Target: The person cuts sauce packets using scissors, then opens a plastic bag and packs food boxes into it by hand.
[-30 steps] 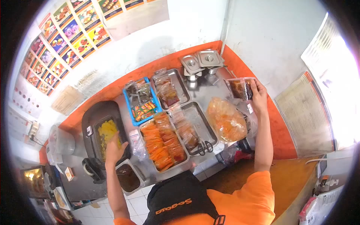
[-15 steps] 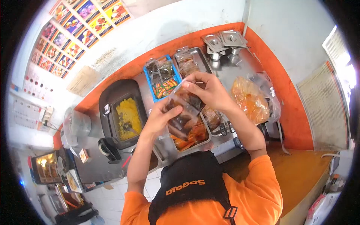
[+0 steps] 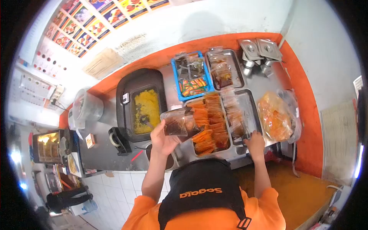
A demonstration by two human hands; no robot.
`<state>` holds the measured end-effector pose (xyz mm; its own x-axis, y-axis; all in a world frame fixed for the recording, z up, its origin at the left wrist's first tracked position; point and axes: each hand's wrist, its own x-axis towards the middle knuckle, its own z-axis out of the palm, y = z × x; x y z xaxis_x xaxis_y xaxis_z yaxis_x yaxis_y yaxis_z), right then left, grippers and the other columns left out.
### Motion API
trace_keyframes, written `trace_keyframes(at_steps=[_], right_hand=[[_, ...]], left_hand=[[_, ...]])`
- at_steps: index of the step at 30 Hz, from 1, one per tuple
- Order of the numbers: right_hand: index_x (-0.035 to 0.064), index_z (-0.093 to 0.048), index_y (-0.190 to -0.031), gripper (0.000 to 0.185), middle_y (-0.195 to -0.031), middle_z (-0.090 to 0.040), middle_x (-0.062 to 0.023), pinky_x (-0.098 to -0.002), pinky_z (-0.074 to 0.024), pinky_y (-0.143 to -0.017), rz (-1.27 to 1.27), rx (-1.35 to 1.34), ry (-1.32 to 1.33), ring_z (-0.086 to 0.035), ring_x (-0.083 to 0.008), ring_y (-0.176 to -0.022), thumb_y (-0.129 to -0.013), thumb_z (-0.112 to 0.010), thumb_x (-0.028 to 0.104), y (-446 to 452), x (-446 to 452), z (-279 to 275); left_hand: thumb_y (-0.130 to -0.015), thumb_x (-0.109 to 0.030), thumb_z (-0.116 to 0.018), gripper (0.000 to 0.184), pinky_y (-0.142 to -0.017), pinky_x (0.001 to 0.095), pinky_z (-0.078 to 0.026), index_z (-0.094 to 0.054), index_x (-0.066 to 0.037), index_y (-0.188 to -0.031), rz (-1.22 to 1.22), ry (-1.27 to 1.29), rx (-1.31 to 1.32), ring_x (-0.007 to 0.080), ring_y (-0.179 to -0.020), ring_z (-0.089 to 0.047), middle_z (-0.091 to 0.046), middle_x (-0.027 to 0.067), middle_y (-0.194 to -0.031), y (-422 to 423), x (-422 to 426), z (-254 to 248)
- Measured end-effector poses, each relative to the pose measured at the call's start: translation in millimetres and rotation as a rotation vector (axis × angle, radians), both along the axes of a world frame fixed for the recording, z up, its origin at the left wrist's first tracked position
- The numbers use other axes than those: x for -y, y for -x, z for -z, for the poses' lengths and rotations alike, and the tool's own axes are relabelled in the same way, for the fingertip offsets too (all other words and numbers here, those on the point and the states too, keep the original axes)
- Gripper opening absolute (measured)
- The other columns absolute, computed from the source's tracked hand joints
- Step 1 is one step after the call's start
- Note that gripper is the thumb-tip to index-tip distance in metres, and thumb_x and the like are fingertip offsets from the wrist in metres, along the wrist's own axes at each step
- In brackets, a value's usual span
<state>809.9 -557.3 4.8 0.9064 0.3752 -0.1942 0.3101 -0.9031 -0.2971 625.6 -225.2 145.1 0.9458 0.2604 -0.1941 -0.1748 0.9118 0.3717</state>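
Note:
My left hand [image 3: 163,141] grips a clear plastic packet [image 3: 178,123] with dark brown contents, raised over the counter. Beneath and to its right is a metal tray [image 3: 229,153] with rows of orange and reddish-brown sachets [image 3: 214,115]. My right hand [image 3: 256,145] is down at the front edge of a second metal tray [image 3: 253,111], its fingers closed around the dark handles of the scissors [image 3: 245,141]; the blades are hard to make out. Clear sachets with brownish contents [image 3: 234,113] fill the left side of that tray.
A blue basket [image 3: 178,82] of packets and another metal tray [image 3: 238,69] stand at the back. Left is a black pan [image 3: 124,82] holding yellow food [image 3: 147,107], near a tape dispenser [image 3: 119,142]. A bulging plastic bag [image 3: 274,115] and steel lids [image 3: 251,50] lie right.
My right hand has let go of the packet and moved down right to the scissors. My left hand keeps the packet, now farther left and lower. The head view has shifted.

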Motion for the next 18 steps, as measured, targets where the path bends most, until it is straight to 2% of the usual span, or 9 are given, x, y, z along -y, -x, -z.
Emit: trace_keyframes(at_steps=[4,6,7,8,11,13,14,17,18], right_hand=[[-0.0049,-0.064,-0.1,0.045,-0.097,-0.07,-0.0275,-0.0509,-0.058,-0.082,0.072,-0.086,0.045,-0.07,-0.047,-0.088,-0.072,-0.085,0.022,-7,3,5],[-0.0055,-0.063,-0.1,0.042,-0.093,-0.071,-0.0253,-0.0488,-0.0602,-0.074,0.11,-0.196,-0.189,-0.072,-0.0423,-0.085,-0.073,-0.084,0.018,-18,32,29],[-0.0058,-0.063,-0.099,0.04,-0.091,-0.071,-0.0243,-0.0478,-0.0613,-0.071,0.131,-0.254,-0.302,-0.073,-0.04,-0.084,-0.073,-0.083,0.017,-19,29,14],[-0.0071,-0.06,-0.101,0.034,-0.086,-0.07,-0.0164,-0.0401,-0.062,-0.057,0.305,-0.472,-0.464,-0.073,-0.0299,-0.079,-0.076,-0.08,0.007,-14,35,-6],[-0.005,-0.058,-0.104,0.035,-0.083,-0.068,-0.01,-0.0328,-0.0596,-0.048,0.435,-0.501,-0.734,-0.071,-0.0214,-0.076,-0.077,-0.08,0.0,1,68,-4],[-0.0015,-0.058,-0.106,0.038,-0.083,-0.068,-0.0089,-0.032,-0.0595,-0.051,0.419,-0.559,-0.751,-0.07,-0.02,-0.074,-0.076,-0.081,-0.002,11,64,-51],[0.0002,-0.058,-0.107,0.04,-0.084,-0.067,-0.0083,-0.0316,-0.0594,-0.052,0.414,-0.591,-0.763,-0.07,-0.0193,-0.073,-0.076,-0.082,-0.003,18,59,-67],[0.0028,-0.058,-0.107,0.044,-0.084,-0.067,-0.0069,-0.0307,-0.0577,-0.055,0.11,-0.727,-1.03,-0.068,-0.0169,-0.072,-0.073,-0.085,-0.004,30,49,-70],[0.0022,-0.058,-0.108,0.047,-0.084,-0.066,-0.0045,-0.0286,-0.0565,-0.063,0.102,-0.914,-1.075,-0.066,-0.0147,-0.073,-0.071,-0.088,-0.004,36,33,-92]], left_hand=[[-0.095,-0.016,-0.068,0.053,-0.103,0.0459,-0.051,-0.05,0.0,-0.142,-0.076,-0.429,-0.146,0.0293,-0.12,-0.064,-0.065,0.0154,-0.131,-3,-13,-11],[-0.093,-0.009,-0.073,0.064,-0.102,0.0393,-0.05,-0.043,0.001,-0.149,-0.1,-0.649,-0.193,0.0234,-0.12,-0.062,-0.063,0.0136,-0.132,-3,-16,-22],[-0.091,-0.009,-0.075,0.07,-0.101,0.0378,-0.05,-0.041,0.0,-0.151,-0.156,-0.779,-0.185,0.0225,-0.117,-0.064,-0.064,0.0126,-0.13,-5,-15,-30],[-0.088,-0.008,-0.078,0.075,-0.099,0.0364,-0.05,-0.039,-0.001,-0.152,-0.21,-0.907,-0.177,0.0216,-0.113,-0.065,-0.066,0.0117,-0.128,-9,-14,-40],[-0.085,-0.012,-0.084,0.09,-0.098,0.0323,-0.049,-0.031,-0.004,-0.158,-0.156,-1.09,-0.157,0.0187,-0.112,-0.064,-0.064,0.0092,-0.128,-1,-22,-50],[-0.084,-0.014,-0.085,0.09,-0.099,0.0318,-0.048,-0.033,-0.004,-0.157,-0.038,-1.129,-0.168,0.0178,-0.113,-0.063,-0.064,0.0081,-0.128,4,-35,-50],[-0.083,0.0,-0.082,0.088,-0.11,0.0337,-0.04,-0.034,-0.003,-0.156,-0.038,-1.188,-0.149,0.0189,-0.128,-0.052,-0.056,0.0085,-0.137,6,-41,-50],[-0.079,-0.007,-0.087,0.091,-0.096,0.0319,-0.05,-0.037,-0.003,-0.154,-0.069,-1.408,-0.125,0.0157,-0.113,-0.062,-0.061,0.0064,-0.129,4,-47,-54],[-0.078,-0.005,-0.087,0.091,-0.096,0.0316,-0.051,-0.037,-0.003,-0.154,-0.032,-1.406,-0.144,0.0157,-0.114,-0.061,-0.06,0.0066,-0.129,4,-47,-60]])
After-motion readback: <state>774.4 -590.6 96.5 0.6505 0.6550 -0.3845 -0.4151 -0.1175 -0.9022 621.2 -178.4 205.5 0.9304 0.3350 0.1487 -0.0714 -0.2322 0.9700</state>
